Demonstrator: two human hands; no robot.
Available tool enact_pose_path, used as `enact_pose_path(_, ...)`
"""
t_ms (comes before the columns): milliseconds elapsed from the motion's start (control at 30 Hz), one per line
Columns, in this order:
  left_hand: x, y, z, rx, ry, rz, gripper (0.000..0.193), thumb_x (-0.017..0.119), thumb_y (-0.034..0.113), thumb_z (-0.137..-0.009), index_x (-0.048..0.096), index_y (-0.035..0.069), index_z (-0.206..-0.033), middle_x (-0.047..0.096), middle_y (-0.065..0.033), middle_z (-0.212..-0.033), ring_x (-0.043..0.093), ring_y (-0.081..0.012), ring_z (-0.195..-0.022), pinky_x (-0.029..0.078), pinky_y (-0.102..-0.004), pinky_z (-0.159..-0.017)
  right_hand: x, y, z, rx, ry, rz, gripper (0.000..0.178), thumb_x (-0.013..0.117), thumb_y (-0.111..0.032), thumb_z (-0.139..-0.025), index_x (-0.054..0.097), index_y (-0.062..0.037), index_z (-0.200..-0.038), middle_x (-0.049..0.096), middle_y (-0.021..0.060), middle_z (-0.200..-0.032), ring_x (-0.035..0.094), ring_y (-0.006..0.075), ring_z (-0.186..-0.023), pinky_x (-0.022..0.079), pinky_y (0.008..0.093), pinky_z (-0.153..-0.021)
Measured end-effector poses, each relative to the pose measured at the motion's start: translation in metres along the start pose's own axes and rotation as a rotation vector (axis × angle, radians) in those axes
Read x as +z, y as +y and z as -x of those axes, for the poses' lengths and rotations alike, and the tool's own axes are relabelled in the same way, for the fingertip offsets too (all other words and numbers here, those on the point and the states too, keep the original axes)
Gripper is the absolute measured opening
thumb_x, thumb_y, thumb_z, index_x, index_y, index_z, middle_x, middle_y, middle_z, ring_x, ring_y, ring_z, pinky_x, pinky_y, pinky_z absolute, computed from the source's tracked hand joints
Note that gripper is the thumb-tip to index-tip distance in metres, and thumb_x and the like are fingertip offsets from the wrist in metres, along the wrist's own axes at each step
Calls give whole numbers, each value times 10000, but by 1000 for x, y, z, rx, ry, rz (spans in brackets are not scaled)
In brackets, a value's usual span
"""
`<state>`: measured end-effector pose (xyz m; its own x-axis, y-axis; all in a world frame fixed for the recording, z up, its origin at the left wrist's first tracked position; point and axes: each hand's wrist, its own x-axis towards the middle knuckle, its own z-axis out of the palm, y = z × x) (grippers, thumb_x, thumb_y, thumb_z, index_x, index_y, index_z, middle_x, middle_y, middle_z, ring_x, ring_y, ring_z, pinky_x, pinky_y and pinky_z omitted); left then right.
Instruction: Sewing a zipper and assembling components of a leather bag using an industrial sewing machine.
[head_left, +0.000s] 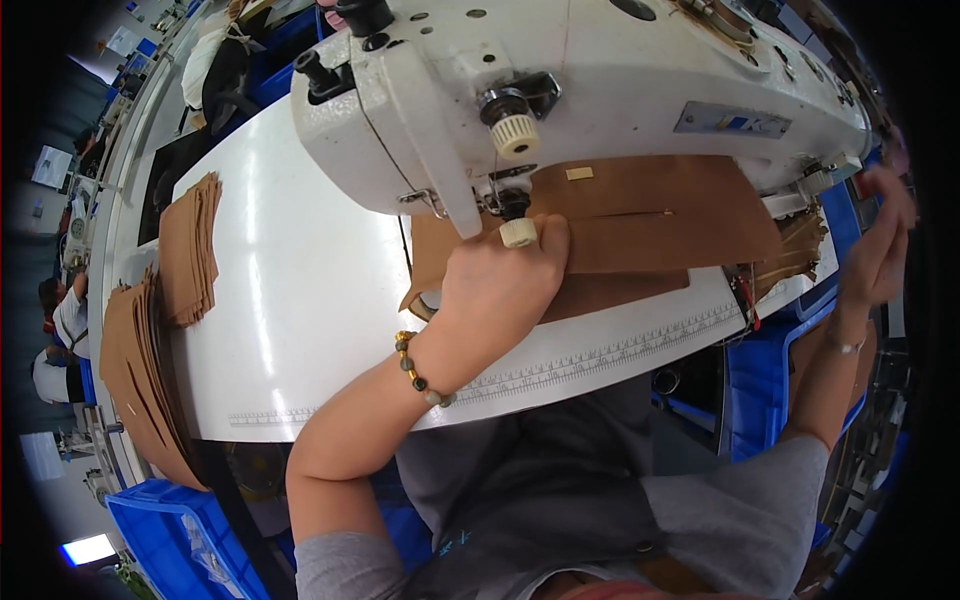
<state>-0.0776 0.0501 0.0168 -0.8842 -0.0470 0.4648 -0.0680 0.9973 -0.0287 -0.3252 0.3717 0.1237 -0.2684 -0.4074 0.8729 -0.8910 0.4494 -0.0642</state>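
A white sewing machine (600, 90) stands over the table, and brown fabric panels (640, 215) lie under its arm. The upper panel has a slit along its middle and a small yellow label. My left hand (505, 275), with a beaded bracelet at the wrist, is curled closed over the fabric's left part, right at the needle area. Its fingertips are hidden, so whatever they pinch cannot be made out. Off to the right, my right hand (880, 245) is raised beside the machine's right end, fingers stretched out and nothing seen in them.
Two stacks of brown fabric pieces, a smaller one (188, 250) and a larger one (145, 370), lie at the left. A ruler strip (600, 360) runs along the table's front edge. Blue bins stand at lower left (190, 530) and right (755, 390). People sit far left.
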Motion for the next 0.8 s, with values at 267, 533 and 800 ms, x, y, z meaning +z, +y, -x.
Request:
enact_pose_path(267, -25, -2, 13, -27, 99, 72, 348, 685, 63, -811, 736, 100, -1154, 719, -30, -778, 653, -205, -551, 513, -310, -504, 132, -173, 56, -487, -750, -483, 225, 679, -157, -923, 704, -38, -1113, 723, 115, -1141, 703, 304, -1041, 553, 430, -946)
enact_pose_path(533, -12, -12, 34, 53, 139, 152, 444, 688, 17, -762, 726, 52, -1203, 768, -95, -1132, 732, -214, -828, 581, -323, -669, 151, -154, 34, -307, -910, -111, 188, 641, -114, -941, 687, -12, -1092, 705, 164, -1086, 689, 339, -1025, 528, 441, -899)
enact_pose_path(800, -12, -39, 70, 115, -109, 50, 476, 634, 41, -847, 674, -10, -1319, 674, -154, -1389, 668, -314, -1272, 574, -378, -1007, 115, -109, 10, -339, -927, 64, 167, 621, -88, -947, 675, 9, -1071, 688, 195, -1030, 681, 357, -998, 516, 451, -846)
